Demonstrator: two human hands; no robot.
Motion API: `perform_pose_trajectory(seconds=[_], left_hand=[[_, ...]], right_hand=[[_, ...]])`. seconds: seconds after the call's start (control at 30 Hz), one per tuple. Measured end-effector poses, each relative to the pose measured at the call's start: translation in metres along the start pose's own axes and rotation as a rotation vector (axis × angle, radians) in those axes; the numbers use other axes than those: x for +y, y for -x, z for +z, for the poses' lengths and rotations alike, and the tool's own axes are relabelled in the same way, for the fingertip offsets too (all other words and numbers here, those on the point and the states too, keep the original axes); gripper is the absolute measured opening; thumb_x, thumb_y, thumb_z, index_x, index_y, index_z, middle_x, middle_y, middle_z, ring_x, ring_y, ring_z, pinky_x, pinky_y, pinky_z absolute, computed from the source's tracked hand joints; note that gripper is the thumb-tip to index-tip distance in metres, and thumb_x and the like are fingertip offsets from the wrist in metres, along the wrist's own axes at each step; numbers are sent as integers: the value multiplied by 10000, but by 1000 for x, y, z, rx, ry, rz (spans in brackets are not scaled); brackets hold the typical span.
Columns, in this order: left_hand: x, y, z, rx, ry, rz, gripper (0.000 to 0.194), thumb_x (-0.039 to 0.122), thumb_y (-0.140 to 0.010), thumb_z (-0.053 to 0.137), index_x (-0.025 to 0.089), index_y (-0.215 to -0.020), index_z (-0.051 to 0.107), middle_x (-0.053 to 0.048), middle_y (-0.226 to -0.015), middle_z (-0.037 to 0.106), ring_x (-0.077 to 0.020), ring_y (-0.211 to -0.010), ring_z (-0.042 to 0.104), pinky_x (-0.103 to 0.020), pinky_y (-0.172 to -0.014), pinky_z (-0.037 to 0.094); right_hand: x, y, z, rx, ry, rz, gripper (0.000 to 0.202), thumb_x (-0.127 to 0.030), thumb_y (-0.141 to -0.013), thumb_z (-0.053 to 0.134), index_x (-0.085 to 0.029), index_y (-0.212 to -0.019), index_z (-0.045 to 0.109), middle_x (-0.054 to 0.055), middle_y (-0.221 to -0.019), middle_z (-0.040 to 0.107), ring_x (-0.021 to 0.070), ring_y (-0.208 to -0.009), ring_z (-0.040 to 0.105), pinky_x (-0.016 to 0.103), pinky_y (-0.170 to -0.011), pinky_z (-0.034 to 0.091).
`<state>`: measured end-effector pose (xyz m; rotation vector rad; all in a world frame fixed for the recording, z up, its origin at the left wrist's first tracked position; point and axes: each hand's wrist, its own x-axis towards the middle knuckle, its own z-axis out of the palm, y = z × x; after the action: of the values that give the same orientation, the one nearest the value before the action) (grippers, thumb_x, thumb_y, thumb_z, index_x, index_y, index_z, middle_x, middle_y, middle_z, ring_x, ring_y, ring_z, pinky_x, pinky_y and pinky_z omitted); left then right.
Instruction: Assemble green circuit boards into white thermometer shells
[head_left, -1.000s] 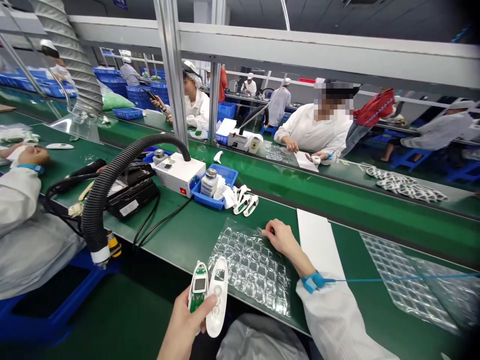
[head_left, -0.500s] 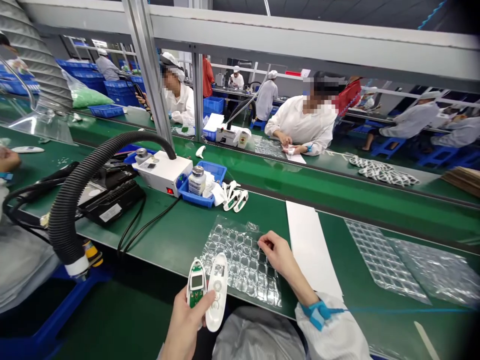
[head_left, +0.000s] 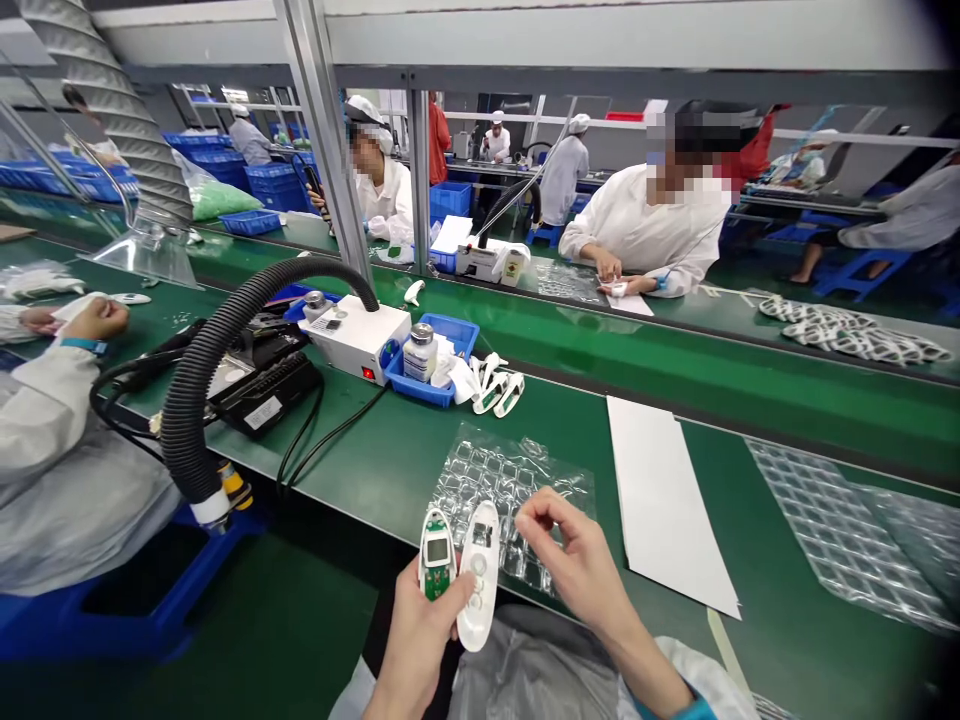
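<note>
the left hand (head_left: 420, 625) is closed around two parts, which it keeps side by side above the near edge of the table (head_left: 360, 470). one is the case (head_left: 437, 565), white, with a green circuit board and a small grey screen in it; the other is the cover (head_left: 478, 585), also white, with a window near the top and round shapes lower down. the thumb presses on the cover, and both parts are tilted only a little. the right hand (head_left: 577, 565) is just beside the cover, its thumb and forefinger bent close to each other (i cannot tell if something small is between them). behind both hands lies the sheet (head_left: 474, 475), clear plastic with rows of square pockets, and to the right of it a white board (head_left: 667, 505). further right is another clear sheet (head_left: 840, 530). beyond the sheet, near the belt (head_left: 585, 340), some white shells (head_left: 510, 394) lie beside a blue bin (head_left: 459, 333), in which a bottle (head_left: 420, 355) stands upright. to the left of the bin is a white box (head_left: 358, 338) with a black hose (head_left: 251, 295).
</note>
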<state>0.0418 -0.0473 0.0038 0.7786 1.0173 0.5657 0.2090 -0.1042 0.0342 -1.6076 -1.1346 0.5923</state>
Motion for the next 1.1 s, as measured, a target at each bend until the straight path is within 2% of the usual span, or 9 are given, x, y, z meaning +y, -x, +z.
perform_pose_trajectory(seconds=[0.2, 0.57, 0.77, 0.83, 0.93, 1.03, 1.1], left_hand=[[1, 1, 5, 27, -29, 46, 406, 396, -551, 832, 113, -758, 628, 32, -562, 522, -67, -481, 359, -182, -419, 310], [-6, -2, 2, 41, -64, 64, 342, 342, -587, 803, 115, -780, 635, 17, -588, 553, -80, -491, 384, -187, -424, 332], [-5, 0, 1, 42, -46, 51, 368, 378, -595, 800, 118, -792, 629, 29, -580, 529, -83, -491, 386, -191, -427, 327], [-4, 2, 0, 37, -58, 58, 355, 378, -612, 789, 121, -795, 627, 28, -581, 533, -86, -488, 393, -194, -427, 330], [-2, 5, -3, 18, -117, 116, 297, 343, -672, 750, 123, -838, 641, -16, -677, 616, -115, -557, 479, -210, -500, 404], [0, 7, -10, 31, -164, 185, 254, 309, -698, 735, 123, -849, 651, -35, -730, 646, -145, -647, 532, -229, -594, 447], [0, 8, -15, 73, -156, 205, 244, 320, -697, 739, 128, -816, 646, -17, -686, 623, -133, -616, 515, -221, -573, 432]], right_hand=[[1, 3, 19, -75, 53, -14, 225, -275, -944, 481, -195, -739, 531, -5, -736, 493, 157, -695, 444, 274, -645, 334], [2, 8, 27, -40, 202, -28, 219, -245, -951, 463, -197, -740, 501, -10, -748, 494, 161, -709, 445, 298, -715, 313], [4, 13, 33, -12, 60, 74, 63, -270, -921, 506, -217, -895, 482, -21, -764, 483, 158, -686, 448, 276, -656, 354], [4, 15, 36, -27, -4, 121, 99, -269, -911, 516, -224, -868, 438, -30, -761, 467, 148, -673, 449, 263, -633, 364], [6, 19, 42, -43, -66, 149, 151, -263, -905, 514, -232, -828, 389, -43, -752, 436, 137, -661, 441, 250, -616, 366], [5, 20, 52, 5, -99, 151, 175, -274, -897, 536, -233, -819, 384, -45, -761, 430, 132, -666, 443, 245, -624, 375], [2, 21, 62, 27, -199, 193, 191, -307, -872, 589, -236, -874, 412, -46, -751, 455, 135, -662, 469, 246, -630, 396]])
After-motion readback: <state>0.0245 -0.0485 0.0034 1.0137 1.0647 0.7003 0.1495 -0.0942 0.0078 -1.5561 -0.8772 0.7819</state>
